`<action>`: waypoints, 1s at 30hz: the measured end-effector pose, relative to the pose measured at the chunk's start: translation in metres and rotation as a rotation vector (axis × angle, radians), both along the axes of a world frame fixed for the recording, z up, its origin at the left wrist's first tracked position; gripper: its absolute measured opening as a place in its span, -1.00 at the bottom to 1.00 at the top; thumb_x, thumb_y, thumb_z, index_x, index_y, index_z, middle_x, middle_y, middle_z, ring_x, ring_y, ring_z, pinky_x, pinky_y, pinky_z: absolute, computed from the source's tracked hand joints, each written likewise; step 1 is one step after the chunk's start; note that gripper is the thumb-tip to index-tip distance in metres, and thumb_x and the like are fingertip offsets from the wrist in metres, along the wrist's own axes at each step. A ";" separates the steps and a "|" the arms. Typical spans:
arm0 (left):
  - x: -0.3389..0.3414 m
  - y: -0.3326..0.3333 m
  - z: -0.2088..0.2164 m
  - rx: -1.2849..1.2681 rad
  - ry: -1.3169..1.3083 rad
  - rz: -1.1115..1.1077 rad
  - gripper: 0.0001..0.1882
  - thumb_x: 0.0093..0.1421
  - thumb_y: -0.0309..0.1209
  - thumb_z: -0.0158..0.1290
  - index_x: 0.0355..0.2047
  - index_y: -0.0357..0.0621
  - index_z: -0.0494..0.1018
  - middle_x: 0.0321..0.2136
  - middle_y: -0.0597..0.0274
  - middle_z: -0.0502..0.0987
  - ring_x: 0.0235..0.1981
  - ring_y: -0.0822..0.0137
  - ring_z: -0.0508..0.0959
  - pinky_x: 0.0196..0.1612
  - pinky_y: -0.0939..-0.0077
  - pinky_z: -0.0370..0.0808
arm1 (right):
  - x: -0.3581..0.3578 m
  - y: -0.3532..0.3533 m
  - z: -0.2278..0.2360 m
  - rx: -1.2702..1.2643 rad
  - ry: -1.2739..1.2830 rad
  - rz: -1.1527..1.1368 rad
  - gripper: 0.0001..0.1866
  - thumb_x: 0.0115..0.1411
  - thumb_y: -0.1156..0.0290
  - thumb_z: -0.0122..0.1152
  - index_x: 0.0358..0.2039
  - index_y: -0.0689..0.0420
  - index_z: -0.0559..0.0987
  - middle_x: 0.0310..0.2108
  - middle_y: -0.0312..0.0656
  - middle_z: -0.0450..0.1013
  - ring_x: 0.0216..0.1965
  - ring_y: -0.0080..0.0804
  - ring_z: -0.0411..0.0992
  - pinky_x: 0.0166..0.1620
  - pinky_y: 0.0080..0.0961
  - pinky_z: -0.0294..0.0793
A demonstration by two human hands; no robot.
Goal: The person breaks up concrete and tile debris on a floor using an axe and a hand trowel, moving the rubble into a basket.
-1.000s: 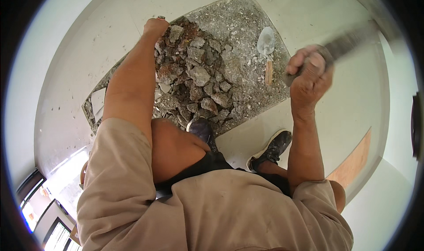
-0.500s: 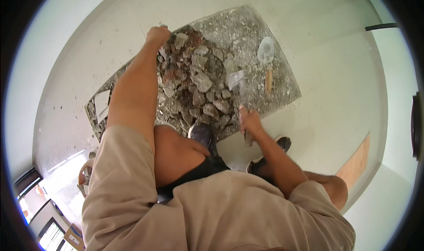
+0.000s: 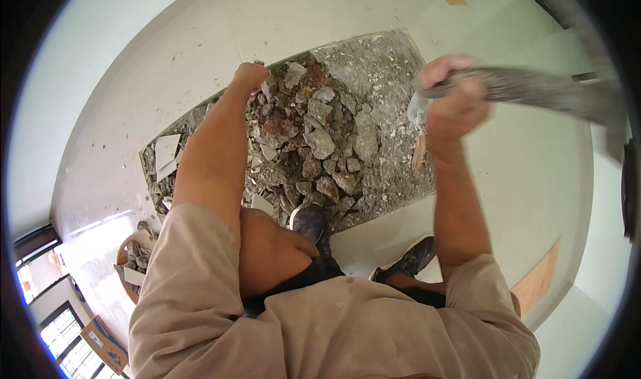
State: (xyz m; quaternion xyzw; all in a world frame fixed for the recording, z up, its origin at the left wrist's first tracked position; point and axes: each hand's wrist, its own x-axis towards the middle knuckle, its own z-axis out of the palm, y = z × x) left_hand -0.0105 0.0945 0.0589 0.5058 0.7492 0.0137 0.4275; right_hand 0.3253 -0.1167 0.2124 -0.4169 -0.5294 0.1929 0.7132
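My right hand [image 3: 454,102] is raised high and closed around the grey, dusty handle of a long striking tool [image 3: 534,92], which blurs off to the right. My left hand [image 3: 250,75] is stretched forward with its fingers closed at the far edge of a pile of broken rubble [image 3: 314,145]; what it grips is hidden. The rubble fills a broken-out patch of the white tiled floor [image 3: 200,59]. My dark shoes [image 3: 310,222] stand at the near edge of the patch.
A trowel with a wooden handle [image 3: 418,151] lies on the gravel right of the pile. Loose white tile pieces [image 3: 165,153] lie at the patch's left end. A basket of debris [image 3: 133,262] sits at lower left. A brown board [image 3: 537,279] lies at right.
My right hand was low near the rubble half a second ago and has swung up again with the tool, as it was a second ago. My left hand stays at the pile.
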 end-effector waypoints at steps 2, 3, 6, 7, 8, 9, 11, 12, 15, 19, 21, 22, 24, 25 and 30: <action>-0.008 0.000 0.001 -0.014 -0.062 0.028 -0.75 0.23 -0.32 0.05 -0.45 -0.29 0.45 -0.60 0.06 0.50 -0.69 0.26 0.41 -0.59 0.24 0.45 | -0.008 0.002 -0.067 -0.428 -0.139 -0.088 -0.57 0.45 0.10 -0.10 -0.24 0.27 0.47 -0.41 -0.09 0.47 -0.43 -0.30 0.45 -0.34 -0.41 0.49; -0.011 0.000 0.001 -0.009 -0.048 0.045 -0.75 0.23 -0.32 0.05 -0.45 -0.29 0.45 -0.60 0.06 0.50 -0.69 0.26 0.41 -0.59 0.24 0.45 | -0.009 0.001 -0.100 -0.769 -0.347 -0.059 -0.53 0.43 0.07 -0.06 -0.25 0.32 0.49 -0.38 0.03 0.51 -0.36 -0.13 0.51 -0.28 -0.25 0.52; -0.020 0.004 0.003 0.028 0.025 0.047 -0.74 0.24 -0.30 0.03 -0.44 -0.28 0.46 -0.60 0.08 0.50 -0.69 0.26 0.41 -0.60 0.22 0.43 | 0.007 -0.005 -0.151 -1.191 -0.705 -0.063 -0.46 0.39 0.03 0.00 -0.19 0.40 0.50 -0.24 0.28 0.54 -0.12 0.21 0.53 -0.08 0.01 0.47; -0.022 0.004 0.004 0.094 0.041 -0.106 -0.72 0.25 -0.29 0.01 -0.47 -0.28 0.45 -0.61 0.09 0.49 -0.69 0.26 0.41 -0.60 0.22 0.42 | 0.016 -0.005 -0.147 -1.247 -0.680 -0.043 -0.40 0.39 -0.02 0.00 -0.16 0.43 0.49 -0.17 0.37 0.51 0.00 0.33 0.48 0.04 0.10 0.42; -0.023 0.001 0.002 0.108 0.048 -0.183 -0.71 0.26 -0.28 0.00 -0.48 -0.28 0.45 -0.61 0.09 0.49 -0.69 0.27 0.41 -0.60 0.22 0.42 | 0.021 -0.004 -0.134 -1.170 -0.662 -0.031 -0.41 0.38 -0.04 0.02 -0.19 0.40 0.49 -0.25 0.28 0.52 -0.13 0.20 0.50 -0.04 0.02 0.45; -0.025 -0.004 0.001 0.124 0.055 -0.259 -0.70 0.26 -0.28 -0.01 -0.49 -0.28 0.44 -0.61 0.09 0.49 -0.69 0.27 0.41 -0.60 0.22 0.42 | 0.023 -0.004 -0.112 -1.136 -0.605 0.041 -0.42 0.38 -0.06 0.04 -0.22 0.36 0.48 -0.34 0.19 0.52 -0.26 0.07 0.52 -0.12 -0.06 0.48; -0.026 -0.009 0.000 0.016 0.000 0.147 -0.82 0.23 -0.38 -0.01 -0.48 -0.20 0.36 -0.73 0.17 0.32 -0.80 0.28 0.28 -0.71 0.28 0.23 | 0.026 0.004 -0.059 -0.879 -0.484 -0.026 -0.48 0.38 0.01 0.09 -0.29 0.34 0.45 -0.49 -0.01 0.45 -0.45 -0.21 0.44 -0.31 -0.24 0.45; -0.028 -0.013 0.001 0.002 0.008 0.108 -0.81 0.24 -0.39 -0.02 -0.49 -0.20 0.36 -0.74 0.16 0.33 -0.81 0.29 0.25 -0.71 0.31 0.22 | 0.026 0.010 -0.036 -0.621 -0.422 -0.039 -0.53 0.39 0.06 0.11 -0.32 0.31 0.43 -0.56 -0.13 0.41 -0.54 -0.37 0.37 -0.41 -0.36 0.42; -0.039 -0.020 0.010 0.008 0.004 0.123 -0.74 0.24 -0.29 0.00 -0.46 -0.25 0.42 -0.64 0.09 0.47 -0.69 0.28 0.43 -0.61 0.26 0.42 | 0.022 0.030 -0.020 -0.175 -0.038 -0.018 -0.64 0.38 0.17 0.14 -0.31 0.26 0.40 -0.61 -0.25 0.37 -0.59 -0.52 0.34 -0.53 -0.50 0.33; -0.056 -0.020 0.027 -0.015 0.144 -0.112 -0.77 0.21 -0.32 0.02 -0.49 -0.22 0.44 -0.61 0.08 0.51 -0.66 0.27 0.49 -0.58 0.24 0.46 | 0.010 0.018 -0.117 -0.510 -0.445 -0.234 -0.57 0.40 0.10 0.06 -0.25 0.31 0.40 -0.47 -0.06 0.50 -0.60 -0.36 0.43 -0.51 -0.40 0.41; -0.064 -0.026 0.034 -0.095 0.083 0.049 -0.84 0.19 -0.36 0.07 -0.46 -0.19 0.47 -0.61 0.09 0.52 -0.66 0.25 0.51 -0.58 0.21 0.50 | 0.023 0.009 -0.154 -0.931 -0.799 -0.145 -0.47 0.41 0.00 0.00 -0.28 0.35 0.44 -0.41 0.07 0.54 -0.52 -0.21 0.50 -0.43 -0.26 0.47; -0.068 -0.025 0.038 0.003 0.093 0.053 -0.84 0.19 -0.36 0.07 -0.46 -0.19 0.47 -0.61 0.09 0.52 -0.66 0.25 0.51 -0.58 0.21 0.50 | 0.028 0.009 -0.160 -1.070 -0.767 -0.052 -0.44 0.40 -0.03 -0.01 -0.28 0.35 0.45 -0.39 0.11 0.54 -0.49 -0.16 0.52 -0.40 -0.22 0.48; -0.073 -0.031 0.039 0.029 0.098 0.089 -0.81 0.24 -0.36 0.03 -0.48 -0.19 0.43 -0.67 0.17 0.41 -0.74 0.30 0.36 -0.67 0.21 0.38 | 0.046 0.012 -0.147 -1.225 -0.630 0.157 -0.38 0.39 -0.10 -0.03 -0.31 0.35 0.46 -0.39 0.16 0.54 -0.39 -0.10 0.55 -0.31 -0.16 0.50; -0.075 -0.043 0.035 -0.035 0.102 0.104 -0.79 0.26 -0.36 0.01 -0.49 -0.20 0.41 -0.69 0.21 0.36 -0.77 0.32 0.29 -0.71 0.21 0.32 | 0.052 0.019 -0.130 -1.157 -0.576 0.155 -0.40 0.38 -0.09 0.00 -0.30 0.34 0.46 -0.41 0.13 0.53 -0.39 -0.14 0.54 -0.32 -0.19 0.50; -0.086 -0.055 0.030 0.012 0.050 0.168 -0.81 0.24 -0.42 0.03 -0.52 -0.17 0.37 -0.75 0.24 0.28 -0.82 0.38 0.18 -0.74 0.34 0.15 | 0.039 0.041 -0.063 -0.471 -0.230 -0.068 -0.51 0.36 0.00 0.11 -0.30 0.28 0.46 -0.48 0.05 0.47 -0.43 -0.26 0.46 -0.35 -0.21 0.45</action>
